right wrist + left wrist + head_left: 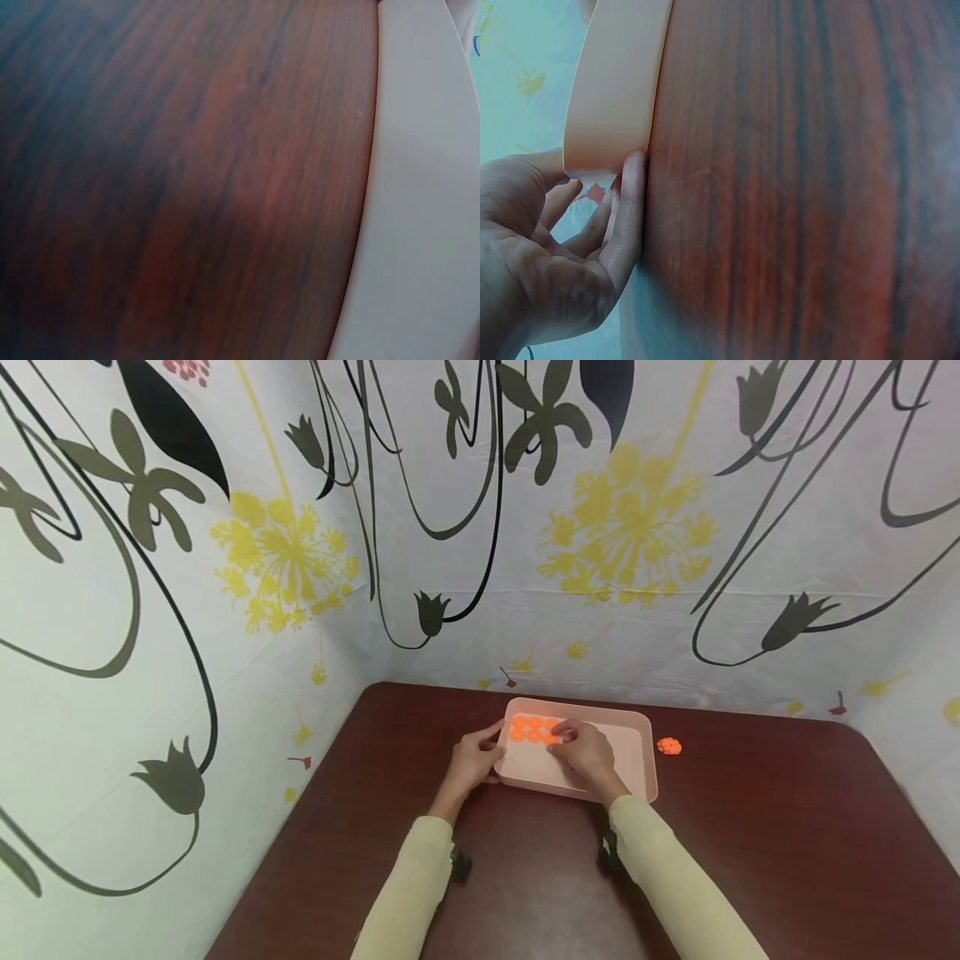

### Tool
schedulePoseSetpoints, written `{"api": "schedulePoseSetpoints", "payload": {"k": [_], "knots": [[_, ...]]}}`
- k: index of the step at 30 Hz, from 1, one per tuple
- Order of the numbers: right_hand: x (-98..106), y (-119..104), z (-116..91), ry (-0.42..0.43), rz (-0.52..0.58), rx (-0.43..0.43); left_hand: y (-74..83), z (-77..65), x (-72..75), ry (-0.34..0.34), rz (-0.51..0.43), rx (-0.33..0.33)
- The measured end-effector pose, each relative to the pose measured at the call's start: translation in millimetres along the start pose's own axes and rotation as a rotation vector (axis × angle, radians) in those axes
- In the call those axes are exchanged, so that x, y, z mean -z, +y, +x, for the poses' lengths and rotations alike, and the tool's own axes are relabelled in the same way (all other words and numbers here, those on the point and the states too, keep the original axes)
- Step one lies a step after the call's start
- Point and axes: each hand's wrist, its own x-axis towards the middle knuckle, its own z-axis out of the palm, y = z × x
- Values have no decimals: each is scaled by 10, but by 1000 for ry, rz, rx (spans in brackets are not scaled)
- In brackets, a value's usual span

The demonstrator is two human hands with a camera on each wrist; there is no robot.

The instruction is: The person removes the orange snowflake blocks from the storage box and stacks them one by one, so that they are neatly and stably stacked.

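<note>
A shallow pink tray [630,735] lies on the table, with several small orange round pieces [527,728] arranged in two rows at its left end. My left hand [474,760] grips the tray's left side; in the left wrist view, the thumb of the left hand [562,247] is at the rim and the fingers reach around the lower corner of the tray [619,90]. Over the tray, my right hand [588,752] pinches at an orange piece at the row's right end, partly hidden by its fingers. The right wrist view shows only the tray's outer wall [420,187] and tabletop.
A small cluster of orange pieces [670,746] lies on the dark reddish-brown table [765,827], just right of the tray. Behind and to the left hangs a white floral-patterned cloth [480,552], close to the table's far edge.
</note>
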Motion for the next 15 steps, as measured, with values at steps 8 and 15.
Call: {"api": "schedulePoseSetpoints", "payload": {"k": [8,15], "knots": [[-26,-1,-31,25,-11,1,-5,-3,4,7,5,11],[-10,6,-41,37,-2,9,-13,22,-1,9,11,8]]}}
